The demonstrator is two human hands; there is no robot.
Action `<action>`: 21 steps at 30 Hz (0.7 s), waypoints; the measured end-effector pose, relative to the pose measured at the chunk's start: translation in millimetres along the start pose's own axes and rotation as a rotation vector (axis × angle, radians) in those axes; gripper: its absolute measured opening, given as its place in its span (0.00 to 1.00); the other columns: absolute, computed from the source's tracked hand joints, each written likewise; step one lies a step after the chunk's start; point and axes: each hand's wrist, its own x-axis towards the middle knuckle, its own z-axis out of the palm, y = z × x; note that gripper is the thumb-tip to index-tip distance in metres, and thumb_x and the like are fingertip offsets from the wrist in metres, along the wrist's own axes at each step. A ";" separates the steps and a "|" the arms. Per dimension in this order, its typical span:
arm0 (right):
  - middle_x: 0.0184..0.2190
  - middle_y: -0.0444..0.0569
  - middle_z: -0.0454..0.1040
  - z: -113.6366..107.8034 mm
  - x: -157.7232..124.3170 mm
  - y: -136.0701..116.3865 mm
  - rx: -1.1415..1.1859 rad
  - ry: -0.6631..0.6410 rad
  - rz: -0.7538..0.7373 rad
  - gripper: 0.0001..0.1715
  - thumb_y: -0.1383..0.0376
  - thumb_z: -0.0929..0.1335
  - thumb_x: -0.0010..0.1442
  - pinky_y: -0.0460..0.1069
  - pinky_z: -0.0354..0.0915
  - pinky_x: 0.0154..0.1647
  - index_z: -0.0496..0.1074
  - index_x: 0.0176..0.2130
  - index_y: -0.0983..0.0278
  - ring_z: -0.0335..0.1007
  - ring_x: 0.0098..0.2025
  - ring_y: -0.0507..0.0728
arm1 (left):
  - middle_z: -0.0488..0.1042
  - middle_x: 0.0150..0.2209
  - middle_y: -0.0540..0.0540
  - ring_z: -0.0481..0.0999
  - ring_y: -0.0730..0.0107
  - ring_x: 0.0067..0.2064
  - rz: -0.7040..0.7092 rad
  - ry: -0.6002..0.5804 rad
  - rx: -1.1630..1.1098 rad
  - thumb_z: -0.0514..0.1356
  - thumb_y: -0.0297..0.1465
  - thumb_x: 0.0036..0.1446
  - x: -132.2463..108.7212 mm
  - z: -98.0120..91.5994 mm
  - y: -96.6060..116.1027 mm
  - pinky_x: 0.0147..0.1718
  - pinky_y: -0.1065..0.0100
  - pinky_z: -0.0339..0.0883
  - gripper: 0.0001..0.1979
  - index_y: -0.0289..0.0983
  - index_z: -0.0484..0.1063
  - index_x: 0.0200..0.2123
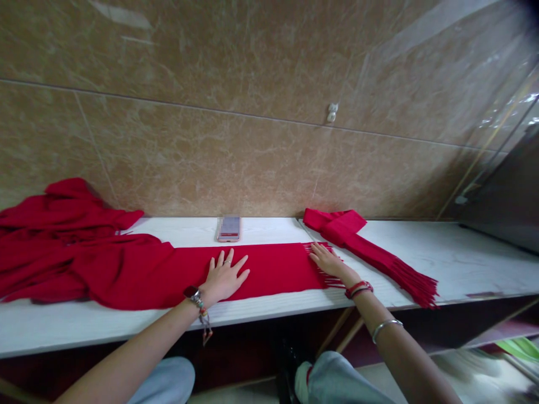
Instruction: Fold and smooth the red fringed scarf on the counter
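A red scarf lies stretched flat along the white table, its fringed end toward the right. My left hand rests on the cloth with fingers spread and palm down. On the fringe at the right end lies my right hand, flat, fingers stretched out and close together. To the left the same cloth runs into loose folds beside a heaped pile of red fabric; where one ends and the other begins I cannot tell. A second red scarf, folded narrow with a fringed end, lies to the right.
A phone lies by the wall behind the scarf. The white table runs along a brown marbled wall with a small white figure on it. A dark grey object stands at the far right.
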 end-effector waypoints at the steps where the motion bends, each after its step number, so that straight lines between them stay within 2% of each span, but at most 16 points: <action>1: 0.58 0.63 0.55 -2.5 0.5 0.0 0.015 0.005 0.044 0.22 0.68 0.53 0.63 0.66 0.55 0.52 0.63 0.54 0.68 0.47 0.61 0.65 | 0.43 0.64 0.41 0.41 0.42 0.62 -0.001 0.002 0.000 0.42 0.47 0.60 0.1 -0.1 0.1 0.53 0.43 0.41 0.26 0.50 0.49 0.61; 3: 0.59 0.64 0.53 -12.7 5.3 -12.5 0.093 0.038 0.127 0.24 0.65 0.53 0.64 0.66 0.54 0.53 0.58 0.57 0.70 0.46 0.61 0.65 | 0.43 0.63 0.40 0.42 0.42 0.62 -0.003 0.005 0.005 0.42 0.47 0.60 0.0 -0.3 0.4 0.53 0.43 0.41 0.26 0.50 0.49 0.61; 5: 0.60 0.64 0.50 -26.5 11.5 -38.3 0.202 0.092 0.118 0.27 0.63 0.52 0.64 0.64 0.52 0.55 0.52 0.60 0.71 0.43 0.62 0.64 | 0.44 0.63 0.40 0.42 0.42 0.62 -0.003 0.004 0.015 0.42 0.46 0.60 -0.5 -0.8 0.9 0.53 0.43 0.42 0.26 0.49 0.50 0.60; 9: 0.62 0.59 0.48 -46.8 13.8 -97.1 0.319 0.109 -0.165 0.29 0.60 0.51 0.64 0.61 0.49 0.58 0.49 0.61 0.70 0.40 0.63 0.61 | 0.44 0.63 0.40 0.42 0.44 0.62 0.004 0.006 0.034 0.42 0.46 0.60 -1.5 -1.7 1.7 0.54 0.44 0.42 0.26 0.49 0.49 0.61; 12: 0.62 0.57 0.49 -45.9 9.5 -114.0 0.314 0.056 -0.269 0.29 0.59 0.51 0.64 0.62 0.49 0.58 0.50 0.61 0.68 0.43 0.63 0.61 | 0.43 0.64 0.41 0.42 0.45 0.62 0.005 0.009 0.036 0.41 0.46 0.61 -1.7 -1.9 1.8 0.54 0.44 0.42 0.26 0.49 0.48 0.61; 15: 0.62 0.57 0.49 -34.0 7.9 -96.8 0.278 0.019 -0.207 0.28 0.59 0.51 0.64 0.62 0.50 0.56 0.49 0.61 0.66 0.43 0.62 0.60 | 0.43 0.64 0.41 0.42 0.45 0.62 0.002 0.000 0.032 0.41 0.46 0.60 -2.1 -2.3 1.9 0.54 0.44 0.42 0.26 0.49 0.48 0.61; 18: 0.61 0.56 0.50 -18.6 6.2 -59.1 0.191 -0.003 -0.119 0.27 0.61 0.52 0.64 0.63 0.53 0.55 0.52 0.60 0.65 0.43 0.62 0.61 | 0.44 0.64 0.41 0.42 0.44 0.62 -0.002 -0.012 0.020 0.42 0.47 0.60 -2.2 -3.3 2.0 0.54 0.44 0.41 0.27 0.49 0.49 0.61; 21: 0.61 0.57 0.52 -6.3 -0.3 -21.1 0.070 -0.019 -0.079 0.23 0.66 0.53 0.64 0.65 0.53 0.54 0.60 0.56 0.63 0.44 0.62 0.63 | 0.44 0.63 0.41 0.42 0.44 0.62 0.001 -0.006 0.003 0.42 0.47 0.60 -1.3 -3.5 1.1 0.54 0.44 0.41 0.27 0.49 0.49 0.61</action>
